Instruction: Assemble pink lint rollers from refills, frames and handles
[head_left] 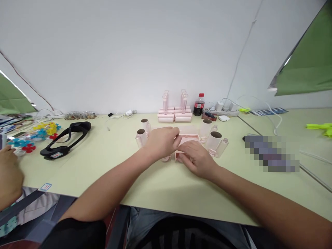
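Observation:
My left hand [164,140] is bent over pink plastic parts in the middle of the table, its fingers curled down and thumb close to them. Whatever it grips is hidden beneath it. Close beside it, my right hand [198,158] has its fingers curled round a small pink plastic piece [177,157] low at the front. Behind both hands lies a shallow pink tray [190,137]. White paper rolls with brown cores stand at either side: one roll [141,139] on the left, another roll [214,141] on the right, each beside a clear pink handle [222,148].
Pink-and-white rollers [166,118] are stacked by the wall, near a cola bottle [199,104] and a power strip [225,112]. A black headset strap [66,140] lies left. Another person's hand [10,176] is by colourful plastic flowers [28,148]. A blurred-out object [271,153] lies right.

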`<move>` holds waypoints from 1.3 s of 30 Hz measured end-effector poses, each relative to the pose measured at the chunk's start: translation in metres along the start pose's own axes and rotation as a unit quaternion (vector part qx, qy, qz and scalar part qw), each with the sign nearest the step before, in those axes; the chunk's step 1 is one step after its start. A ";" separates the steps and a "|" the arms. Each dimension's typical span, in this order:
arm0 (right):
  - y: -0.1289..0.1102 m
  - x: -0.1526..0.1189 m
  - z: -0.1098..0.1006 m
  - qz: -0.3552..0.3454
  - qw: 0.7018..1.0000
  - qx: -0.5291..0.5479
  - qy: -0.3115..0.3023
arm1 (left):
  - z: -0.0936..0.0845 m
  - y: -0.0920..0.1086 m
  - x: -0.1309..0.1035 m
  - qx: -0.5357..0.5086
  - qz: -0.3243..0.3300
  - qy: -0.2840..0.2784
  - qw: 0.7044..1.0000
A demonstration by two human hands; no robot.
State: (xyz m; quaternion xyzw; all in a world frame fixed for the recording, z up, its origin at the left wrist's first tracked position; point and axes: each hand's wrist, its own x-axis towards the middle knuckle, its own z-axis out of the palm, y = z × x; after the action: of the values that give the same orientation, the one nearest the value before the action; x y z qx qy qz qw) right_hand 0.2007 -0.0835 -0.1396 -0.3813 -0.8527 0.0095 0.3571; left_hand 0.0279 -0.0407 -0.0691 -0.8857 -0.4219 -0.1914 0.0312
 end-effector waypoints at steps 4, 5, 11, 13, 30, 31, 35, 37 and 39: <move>0.009 0.004 -0.024 0.025 0.995 -0.039 0.089 | 0.019 0.004 -0.003 -0.119 -0.031 0.088 0.989; 0.013 0.005 -0.032 0.045 0.990 -0.064 0.115 | 0.026 0.003 -0.006 -0.134 -0.027 0.092 0.986; 0.048 0.006 -0.071 0.274 0.922 -0.242 0.125 | 0.049 -0.006 -0.016 -0.181 0.003 0.108 0.977; 0.056 0.005 -0.075 0.329 0.905 -0.261 0.069 | 0.050 -0.008 -0.016 -0.191 0.001 0.134 0.972; 0.055 0.008 -0.084 0.400 0.874 -0.268 -0.061 | 0.051 -0.006 -0.014 -0.236 -0.013 0.120 0.964; 0.054 0.008 -0.086 0.388 0.883 -0.262 -0.034 | 0.050 -0.006 -0.014 -0.242 -0.012 0.124 0.962; 0.040 0.003 -0.089 0.275 0.926 -0.199 0.168 | 0.049 0.000 -0.015 -0.326 -0.033 0.115 0.938; 0.026 -0.001 -0.080 0.168 0.929 -0.143 0.297 | 0.048 0.006 -0.017 -0.445 -0.067 0.043 0.892; 0.011 -0.003 -0.067 0.058 0.936 -0.077 0.338 | 0.046 0.013 -0.018 -0.579 -0.080 -0.037 0.810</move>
State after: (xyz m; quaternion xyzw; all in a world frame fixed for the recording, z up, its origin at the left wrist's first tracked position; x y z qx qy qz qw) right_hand 0.2500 -0.0948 -0.0946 -0.4373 -0.6564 -0.1649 0.5922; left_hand 0.0420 -0.0519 -0.1172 -0.7091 -0.3031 -0.3693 -0.5186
